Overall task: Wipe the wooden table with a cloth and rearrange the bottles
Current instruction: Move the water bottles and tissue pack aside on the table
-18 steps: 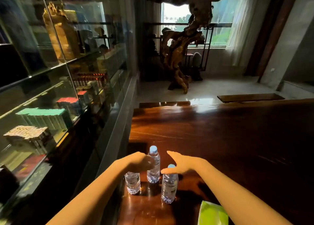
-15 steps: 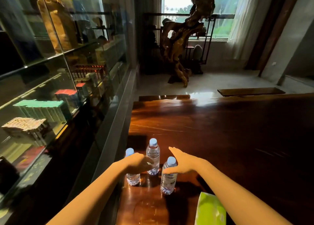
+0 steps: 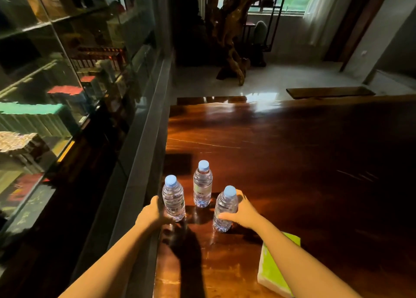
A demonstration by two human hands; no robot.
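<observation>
Bottles upright | left hand, right hand each gripping one

Blue-capped clear bottles; green cloth; dark-brown table.

Both hands forward, fingers curled.

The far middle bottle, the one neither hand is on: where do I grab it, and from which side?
Grip the middle bottle around its labelled body, reaching over from the near side through the gap between the left bottle and the right bottle. It stands upright and apart from them; its ribbed waist looks easy to wrap. Both the left hand and the right hand are occupied.
</observation>
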